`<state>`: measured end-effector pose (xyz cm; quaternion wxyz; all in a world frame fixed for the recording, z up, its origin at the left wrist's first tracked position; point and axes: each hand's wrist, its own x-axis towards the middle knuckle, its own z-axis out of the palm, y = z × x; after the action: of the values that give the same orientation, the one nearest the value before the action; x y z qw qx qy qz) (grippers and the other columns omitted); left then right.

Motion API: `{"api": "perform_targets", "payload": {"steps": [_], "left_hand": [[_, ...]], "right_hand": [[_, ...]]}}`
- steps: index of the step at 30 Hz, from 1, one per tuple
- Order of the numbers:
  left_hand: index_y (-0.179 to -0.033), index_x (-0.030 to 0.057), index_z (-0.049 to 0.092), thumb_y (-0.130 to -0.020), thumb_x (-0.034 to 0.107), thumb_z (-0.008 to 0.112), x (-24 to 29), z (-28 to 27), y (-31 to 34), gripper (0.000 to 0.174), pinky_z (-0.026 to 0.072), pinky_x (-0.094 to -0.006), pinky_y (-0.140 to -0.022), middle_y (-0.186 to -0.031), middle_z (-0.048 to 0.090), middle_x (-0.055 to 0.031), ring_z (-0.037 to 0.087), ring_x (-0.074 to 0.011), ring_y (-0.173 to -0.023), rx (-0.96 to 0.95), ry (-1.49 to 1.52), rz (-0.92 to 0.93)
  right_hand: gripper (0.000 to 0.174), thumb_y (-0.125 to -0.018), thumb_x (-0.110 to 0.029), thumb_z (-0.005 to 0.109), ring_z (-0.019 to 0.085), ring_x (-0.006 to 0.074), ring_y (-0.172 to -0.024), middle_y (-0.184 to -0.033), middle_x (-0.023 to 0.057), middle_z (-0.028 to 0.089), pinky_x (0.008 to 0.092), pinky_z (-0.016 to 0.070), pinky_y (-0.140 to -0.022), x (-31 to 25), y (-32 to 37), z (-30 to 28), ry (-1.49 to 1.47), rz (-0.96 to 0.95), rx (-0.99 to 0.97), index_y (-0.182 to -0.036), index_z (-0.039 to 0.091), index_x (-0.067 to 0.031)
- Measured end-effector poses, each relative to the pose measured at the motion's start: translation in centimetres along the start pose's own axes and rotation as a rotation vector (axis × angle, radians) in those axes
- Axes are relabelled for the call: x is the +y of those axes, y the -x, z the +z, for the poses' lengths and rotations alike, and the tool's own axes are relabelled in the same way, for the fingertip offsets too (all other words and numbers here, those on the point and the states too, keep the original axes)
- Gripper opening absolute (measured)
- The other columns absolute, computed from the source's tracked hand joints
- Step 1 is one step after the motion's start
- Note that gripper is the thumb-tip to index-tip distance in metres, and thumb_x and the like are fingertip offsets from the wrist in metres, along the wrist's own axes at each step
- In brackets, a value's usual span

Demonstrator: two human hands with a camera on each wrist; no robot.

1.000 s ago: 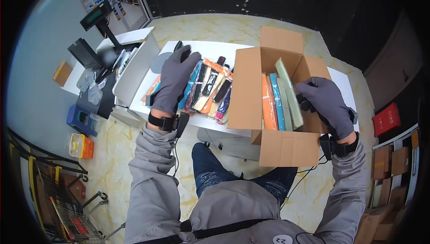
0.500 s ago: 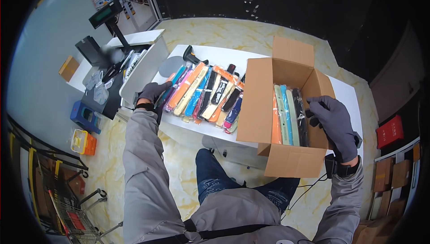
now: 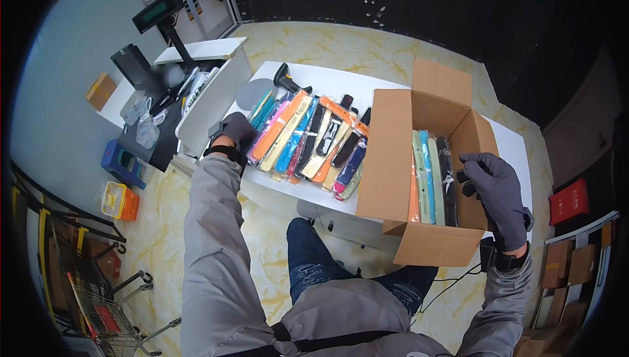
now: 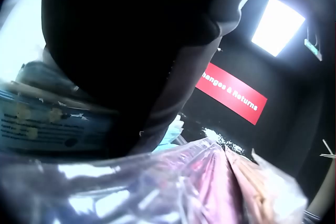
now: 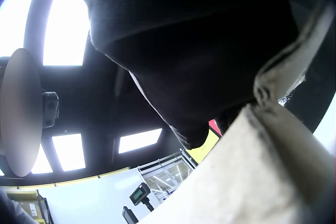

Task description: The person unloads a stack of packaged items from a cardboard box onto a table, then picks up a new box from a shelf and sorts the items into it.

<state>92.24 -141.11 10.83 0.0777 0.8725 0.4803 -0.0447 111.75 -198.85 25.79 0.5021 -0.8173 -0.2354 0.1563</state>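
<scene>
Beside the teal packs [image 3: 264, 109] at the left end of a row is my gloved left hand [image 3: 237, 129]; its fingers are hidden, and I cannot tell whether they grip one. The row holds long, flat colourful packs in clear plastic, among them an orange pack [image 3: 278, 121] and a blue pack [image 3: 298, 142]. A printed blue package [image 4: 52, 124] shows beside the hand in the left wrist view. My gloved right hand [image 3: 493, 183] hovers at the right side of an open cardboard box [image 3: 383, 160], fingers loosely bent, holding nothing. Several similar packs, including a black one [image 3: 447, 180], stand upright inside it.
A black handheld scanner [image 3: 288, 80] lies behind the row on the white table [image 3: 357, 83]. To the left is a counter with a display on a pole [image 3: 158, 11]. The box's front flap [image 3: 439, 244] hangs over the table's front edge.
A pale green pack beside my right hand has gone down into the box, and a black pack now shows there. My left hand has moved from above the row to its left end.
</scene>
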Motion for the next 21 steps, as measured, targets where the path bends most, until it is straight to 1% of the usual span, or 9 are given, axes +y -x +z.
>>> {"api": "perform_targets", "payload": {"steps": [1, 5, 6, 9, 10, 13, 14, 17, 21], "left_hand": [[-0.108, 0.0000, 0.084, -0.081, 0.033, 0.082, 0.2, -0.1, 0.1, 0.042, 0.0617, -0.0452, -0.091, -0.114, 0.079, -0.0276, 0.079, -0.0391, -0.110, 0.006, 0.018, -0.017], [-0.110, -0.0003, 0.083, -0.080, 0.022, 0.074, 0.3, 0.3, -0.2, 0.038, 0.0616, -0.0459, -0.092, -0.115, 0.078, -0.0290, 0.078, -0.0409, -0.112, 0.025, 0.035, 0.005], [-0.110, -0.0003, 0.083, -0.080, 0.022, 0.074, -0.1, 0.8, -0.6, 0.038, 0.0616, -0.0459, -0.092, -0.115, 0.078, -0.0290, 0.078, -0.0409, -0.112, 0.027, 0.035, 0.005], [-0.112, -0.0023, 0.082, -0.079, 0.027, 0.078, -2.3, 2.7, -2.0, 0.045, 0.0618, -0.0461, -0.090, -0.112, 0.080, -0.0280, 0.079, -0.0397, -0.107, 0.093, 0.212, 0.090], [-0.112, -0.0023, 0.082, -0.079, 0.027, 0.078, -2.4, 2.0, -1.3, 0.045, 0.0618, -0.0461, -0.090, -0.112, 0.080, -0.0280, 0.079, -0.0397, -0.107, 0.096, 0.213, 0.092], [-0.113, -0.0031, 0.081, -0.076, 0.034, 0.084, -3.3, 0.0, 0.5, 0.053, 0.0619, -0.0445, -0.085, -0.104, 0.081, -0.0254, 0.080, -0.0369, -0.096, -0.038, 0.397, 0.024], [-0.113, -0.0031, 0.081, -0.076, 0.034, 0.084, -3.7, -0.2, 0.6, 0.053, 0.0619, -0.0445, -0.085, -0.104, 0.081, -0.0254, 0.080, -0.0369, -0.096, -0.039, 0.398, 0.026], [-0.110, -0.0045, 0.081, -0.071, 0.042, 0.089, -6.2, -0.6, 0.6, 0.061, 0.0615, -0.0421, -0.079, -0.098, 0.080, -0.0208, 0.078, -0.0319, -0.085, 0.066, 0.502, -0.015], [-0.109, -0.0066, 0.080, -0.072, 0.042, 0.090, -6.9, -3.8, 3.3, 0.062, 0.0611, -0.0397, -0.076, -0.096, 0.080, -0.0185, 0.078, -0.0284, -0.083, 0.111, 0.576, -0.079]], "right_hand": [[0.033, -0.105, -0.027, 0.070, 0.070, 0.0105, -0.076, -0.096, 0.0061, 0.079, 0.0253, 0.0513, -0.067, 0.0, 0.0, 0.0, -0.003, 0.000, -0.002, -0.125, 0.078, -0.0017], [0.033, -0.105, -0.027, 0.070, 0.070, 0.0107, -0.076, -0.096, 0.0064, 0.079, 0.0253, 0.0512, -0.067, 0.0, -0.1, -0.1, 0.001, -0.008, -0.004, -0.125, 0.078, -0.0016], [0.033, -0.105, -0.027, 0.070, 0.070, 0.0107, -0.076, -0.096, 0.0064, 0.079, 0.0253, 0.0512, -0.067, 0.1, -0.1, 0.0, 0.000, -0.011, -0.003, -0.125, 0.078, -0.0016], [0.032, -0.105, -0.026, 0.070, 0.070, 0.0109, -0.076, -0.096, 0.0067, 0.080, 0.0255, 0.0511, -0.067, 0.0, -0.1, -0.1, 0.014, 0.003, -0.001, -0.125, 0.078, -0.0016], [0.032, -0.105, -0.026, 0.070, 0.070, 0.0109, -0.076, -0.096, 0.0067, 0.080, 0.0255, 0.0511, -0.067, 0.0, -0.1, -0.1, 0.015, 0.000, 0.001, -0.125, 0.078, -0.0016], [0.032, -0.105, -0.027, 0.070, 0.070, 0.0110, -0.075, -0.095, 0.0065, 0.080, 0.0256, 0.0506, -0.066, -0.3, -0.1, -0.1, 0.033, 0.021, -0.008, -0.123, 0.078, -0.0020], [0.032, -0.105, -0.027, 0.070, 0.070, 0.0110, -0.075, -0.095, 0.0065, 0.080, 0.0256, 0.0506, -0.066, -0.2, -0.1, -0.2, 0.034, 0.022, -0.006, -0.123, 0.078, -0.0020], [0.031, -0.105, -0.028, 0.070, 0.070, 0.0106, -0.074, -0.094, 0.0059, 0.080, 0.0253, 0.0497, -0.065, 0.3, -0.3, -0.1, 0.002, 0.000, -0.018, -0.122, 0.078, -0.0028], [0.032, -0.105, -0.029, 0.070, 0.070, 0.0107, -0.074, -0.094, 0.0059, 0.080, 0.0253, 0.0495, -0.065, 0.2, -0.2, -0.1, 0.013, -0.005, -0.020, -0.122, 0.078, -0.0023]]}}
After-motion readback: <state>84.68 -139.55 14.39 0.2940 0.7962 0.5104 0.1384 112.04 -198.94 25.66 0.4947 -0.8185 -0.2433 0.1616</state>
